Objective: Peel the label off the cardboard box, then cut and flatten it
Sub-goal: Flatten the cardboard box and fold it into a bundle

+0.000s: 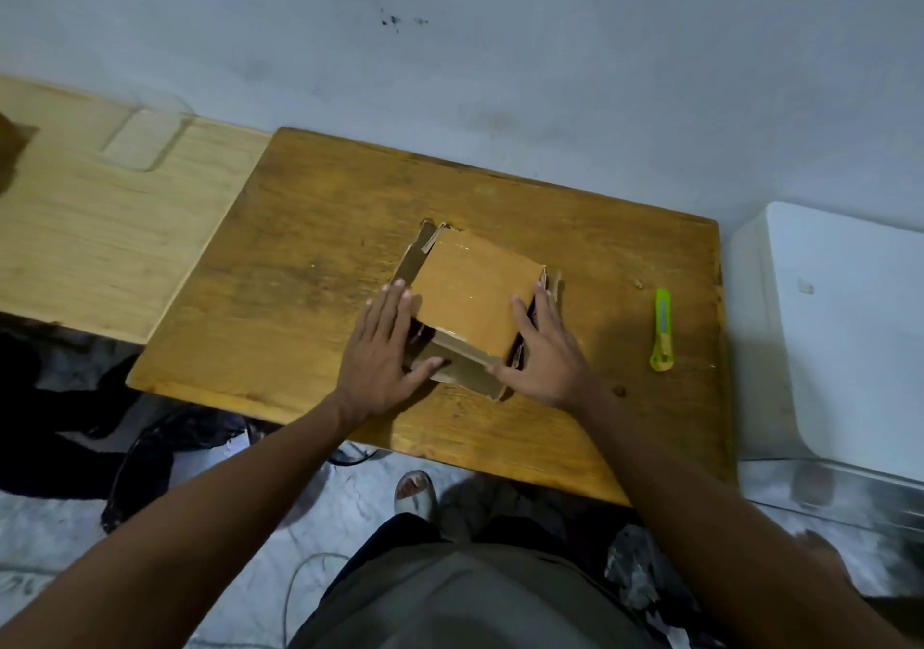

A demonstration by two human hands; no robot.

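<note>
Against a scuffed grey wall, a worn honey-brown wooden table (310, 258) carries a partly collapsed cardboard box (472, 298), which sits near the table's middle and a little toward the person's side. Both hands flank it: the left hand (385, 353) lies palm-down with fingers spread and flat, its fingertips beside the box's left edge and its thumb reaching onto the lower flaps, while the right hand (545, 348) presses open and flat along the box's right side, its thumb resting near the front flap. Neither hand is closed around anything; they bear down on the cardboard without gripping it. The top panel looks bare and tan, with a glossy strip of what may be tape along its far edge, and no label is visible on it from this angle, so the peeling step appears to be done. Loose flaps splay out beneath the panel on the left, front and right, suggesting the flattening is under way but not finished. A lime-green utility knife (663, 331) lies on the table well to the right of the box, its long axis running roughly away from the person, clear of both hands; the right hand is plainly the nearer one should more cutting be needed. A paler wooden board (100, 228) adjoins the table on the left, and a white appliance (840, 328) stands at the right.
</note>
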